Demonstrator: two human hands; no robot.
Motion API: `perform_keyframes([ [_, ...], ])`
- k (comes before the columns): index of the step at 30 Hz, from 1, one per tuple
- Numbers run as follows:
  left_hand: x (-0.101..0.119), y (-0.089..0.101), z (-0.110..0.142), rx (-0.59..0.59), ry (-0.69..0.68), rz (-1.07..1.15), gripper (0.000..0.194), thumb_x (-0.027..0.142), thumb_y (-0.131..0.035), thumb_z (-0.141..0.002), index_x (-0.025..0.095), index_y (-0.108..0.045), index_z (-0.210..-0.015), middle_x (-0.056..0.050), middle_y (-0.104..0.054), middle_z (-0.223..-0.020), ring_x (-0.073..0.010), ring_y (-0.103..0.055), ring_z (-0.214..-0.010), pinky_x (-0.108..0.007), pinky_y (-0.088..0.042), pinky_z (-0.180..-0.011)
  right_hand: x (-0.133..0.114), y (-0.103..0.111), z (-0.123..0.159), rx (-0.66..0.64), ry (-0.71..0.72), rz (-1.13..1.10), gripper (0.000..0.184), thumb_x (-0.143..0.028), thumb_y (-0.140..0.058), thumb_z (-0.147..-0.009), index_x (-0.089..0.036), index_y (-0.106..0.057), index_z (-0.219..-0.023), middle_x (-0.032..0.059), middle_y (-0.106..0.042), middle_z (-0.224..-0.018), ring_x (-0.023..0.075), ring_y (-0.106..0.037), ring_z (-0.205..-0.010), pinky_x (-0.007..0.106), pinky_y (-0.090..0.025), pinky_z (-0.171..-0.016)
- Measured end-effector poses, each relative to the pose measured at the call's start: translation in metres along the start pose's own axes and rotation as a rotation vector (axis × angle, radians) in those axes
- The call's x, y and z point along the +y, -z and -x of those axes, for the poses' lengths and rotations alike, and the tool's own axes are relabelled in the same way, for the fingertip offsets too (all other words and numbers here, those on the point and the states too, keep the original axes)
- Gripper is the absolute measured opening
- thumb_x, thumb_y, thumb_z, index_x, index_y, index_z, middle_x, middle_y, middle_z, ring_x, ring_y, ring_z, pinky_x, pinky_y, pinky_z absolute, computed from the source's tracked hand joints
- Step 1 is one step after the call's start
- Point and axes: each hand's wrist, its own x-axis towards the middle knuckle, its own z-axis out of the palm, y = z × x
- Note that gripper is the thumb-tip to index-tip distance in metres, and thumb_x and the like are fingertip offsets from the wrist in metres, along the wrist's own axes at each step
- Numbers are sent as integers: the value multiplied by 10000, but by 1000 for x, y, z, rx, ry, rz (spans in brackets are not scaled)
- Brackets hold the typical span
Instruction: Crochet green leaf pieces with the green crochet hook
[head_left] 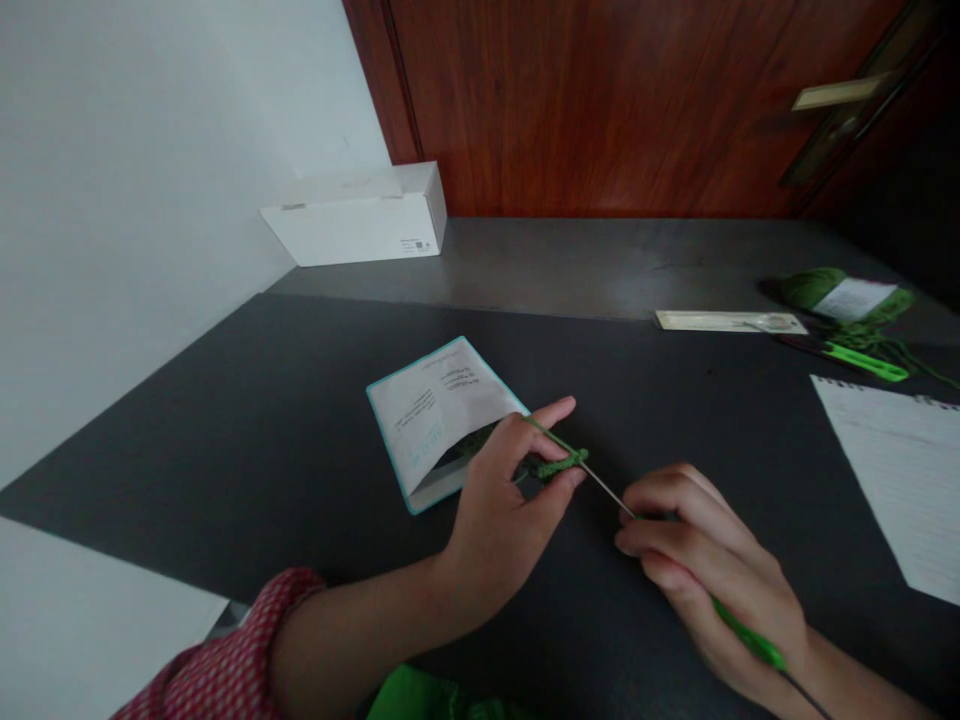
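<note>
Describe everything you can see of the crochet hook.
The crochet hook has a bright green grip and a thin silvery metal shaft. It lies slanted in the right hand, held by the fingers, grip end toward the person. Its tip reaches the small green crocheted piece held by the left hand.

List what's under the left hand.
Under the left hand are the lower edge of a booklet, some green yarn and the dark table. The hand itself covers whatever lies directly beneath the palm.

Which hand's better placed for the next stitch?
Probably the right hand: it grips the crochet hook, whose tip reaches the green crochet piece, while the left hand pinches that piece.
</note>
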Motion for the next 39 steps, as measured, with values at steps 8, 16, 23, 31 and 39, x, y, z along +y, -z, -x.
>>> perform_keyframes([
  [8, 7, 1, -4, -171, 166, 252, 262, 148, -734, -726, 177, -661, -976, -23, -704, -953, -160, -624, -858, -351, -431, -895, 7, -2, -2, 11, 203, 395, 112, -254, -583, -926, -201, -636, -843, 80, -599, -871, 215, -543, -791, 343, -474, -653],
  [16, 1, 10, -16, -425, 541, 791, 663, 155, -820, -642, 144, -603, -1268, 12, -626, -816, -109, -572, -741, -276, -418, -742, 11, 36, -14, -159, 598, 492, 236, -281, -522, -967, -137, -696, -899, 101, -715, -824, 214, -629, -802, 373, -522, -790],
  [23, 1, 12, -16, -450, 506, 680, 540, 147, -802, -655, 192, -681, -1180, 10, -629, -801, -106, -552, -713, -280, -407, -742, 4, 45, -10, -149, 340, 130, 256, -213, -420, -995, -141, -650, -909, 90, -688, -779, 207, -624, -758, 366, -515, -701],
  [31, -4, 14, -18, -624, 530, 894, 490, 116, -768, -663, 172, -707, -1146, -14, -636, -835, -106, -568, -737, -256, -405, -716, 8, 15, -10, 271, -425, -848, 374, -293, -425, -983, -206, -654, -700, 6, -562, -585, 156, -503, -606, 309, -387, -584],
  [39, 0, 15, -17, -561, 577, 773, 515, 119, -784, -674, 207, -681, -1171, 18, -631, -847, -89, -581, -740, -249, -418, -724, 8, 9, -16, 302, -772, -1049, 351, -361, -500, -955, -200, -687, -705, 4, -563, -601, 126, -489, -575, 251, -421, -562],
])
